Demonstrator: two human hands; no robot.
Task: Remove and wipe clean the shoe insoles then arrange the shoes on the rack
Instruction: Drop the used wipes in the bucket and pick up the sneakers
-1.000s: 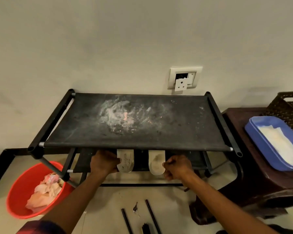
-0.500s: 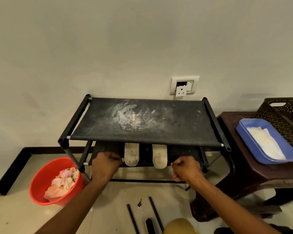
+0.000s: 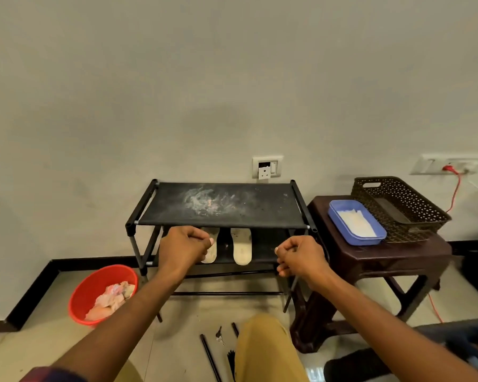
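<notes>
Two pale, dirt-marked insoles lie side by side on the lower shelf of the black shoe rack [image 3: 224, 205]. The left insole [image 3: 213, 255] is partly hidden behind my left hand [image 3: 185, 246]; the right insole [image 3: 242, 246] is in full view. My right hand [image 3: 301, 257] hovers in front of the rack's right end. Both hands have their fingers curled into loose fists with nothing visible in them. The rack's top shelf carries a whitish dusty smear. No shoes are in view.
A red bucket [image 3: 102, 293] with crumpled tissues stands on the floor to the left. On a brown plastic stool [image 3: 378, 257] to the right sit a blue tray [image 3: 356, 221] with white wipes and a brown basket [image 3: 398, 208]. Black rods [image 3: 210, 357] and a key [image 3: 219, 336] lie near my knee.
My head and both hands have drawn back from the rack. The hands were at the lower shelf's front edge beside the insoles; now they are off it and curled.
</notes>
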